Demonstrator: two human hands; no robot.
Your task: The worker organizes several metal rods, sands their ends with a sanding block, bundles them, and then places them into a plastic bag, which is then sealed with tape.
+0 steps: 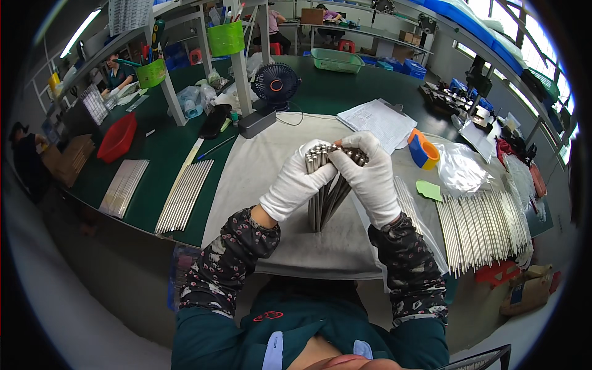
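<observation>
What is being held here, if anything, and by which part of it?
Metal rods, held near their upper ends by the left hand and right hand.

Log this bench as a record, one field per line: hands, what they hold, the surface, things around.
Held: bundled slim silvery metal rods, roughly upright
Left hand: white-gloved, gripping the rods near their tops
Right hand: white-gloved, likewise gripping near the tops
Surface: pale grey cloth over dark green tabletop
Left side: narrow row of silvery metal rods
Right side: broader row of silvery metal rods
Beyond: round dark-blue desk fan
</observation>
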